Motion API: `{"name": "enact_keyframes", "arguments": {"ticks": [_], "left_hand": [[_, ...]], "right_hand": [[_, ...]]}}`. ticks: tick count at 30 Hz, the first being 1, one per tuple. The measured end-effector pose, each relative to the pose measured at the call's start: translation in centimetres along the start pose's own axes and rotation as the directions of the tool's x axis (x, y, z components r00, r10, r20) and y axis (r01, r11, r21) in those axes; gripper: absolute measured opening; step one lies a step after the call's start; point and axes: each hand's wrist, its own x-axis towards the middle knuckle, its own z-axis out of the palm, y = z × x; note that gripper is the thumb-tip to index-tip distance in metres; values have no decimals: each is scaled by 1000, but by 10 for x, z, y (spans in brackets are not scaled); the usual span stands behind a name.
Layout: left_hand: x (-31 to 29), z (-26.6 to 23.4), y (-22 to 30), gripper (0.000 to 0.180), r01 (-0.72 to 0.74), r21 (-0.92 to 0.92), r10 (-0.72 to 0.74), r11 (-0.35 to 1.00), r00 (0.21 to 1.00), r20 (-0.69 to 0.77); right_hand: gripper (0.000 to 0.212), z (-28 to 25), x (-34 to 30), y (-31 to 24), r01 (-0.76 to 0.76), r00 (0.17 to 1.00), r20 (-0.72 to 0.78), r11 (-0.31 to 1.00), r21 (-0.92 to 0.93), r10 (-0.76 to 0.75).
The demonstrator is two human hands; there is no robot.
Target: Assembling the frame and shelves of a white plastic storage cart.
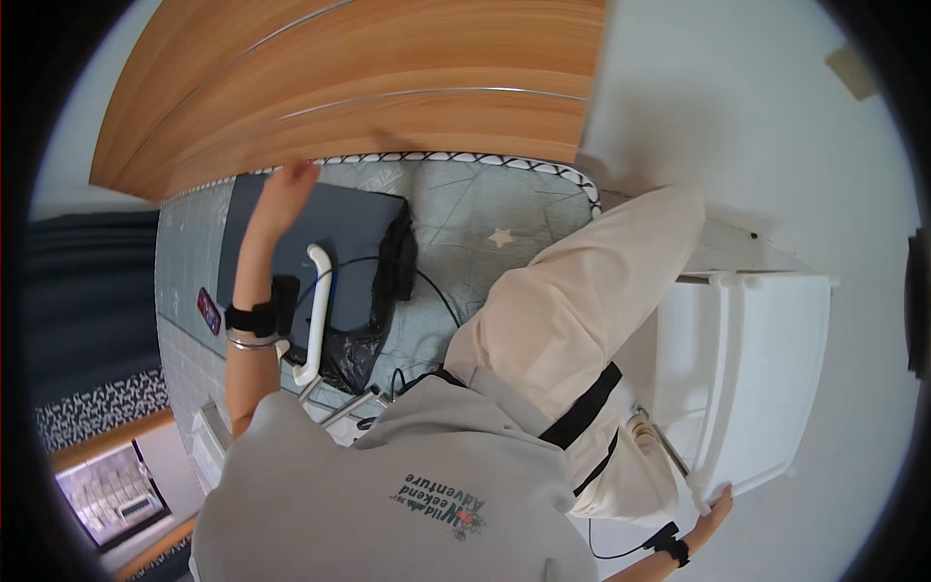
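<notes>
My left hand (290,184) reaches over the far end of a dark grey flat panel (254,209), near the bed's black-and-white edge trim. Its fingers look curled; whatever they may hold is hidden. Its wrist wears a black band and a silver bracelet. Low on the right, my right hand (716,511) grips the edge of a white plastic rack (766,388), fingers bent round the rim. A white curved handle (317,315) on metal tubes stands beside my left forearm. Black plastic wrapping (396,262) lies along the panel's right side.
A phone (208,310) lies left of my forearm on the bed cover (456,209). Behind the bed rises a wooden headboard (436,58). A black cable (436,286) crosses the cover toward my waist. Dark curtains (92,291) hang at the left; a white wall stands right.
</notes>
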Motion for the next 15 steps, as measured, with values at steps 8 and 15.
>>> {"name": "enact_keyframes", "arguments": {"ticks": [8, 15], "left_hand": [[-87, 88, -187, 38, 429, 360, -527, 828, 815, 240], [-122, 112, -185, 62, 481, 284, -558, 829, 694, 455]], "right_hand": [[41, 21, -31, -43, 13, 998, 55, 999, -33, -11], [48, 0, -15, -7, 124, 989, 105, 980, -157, -108]]}}
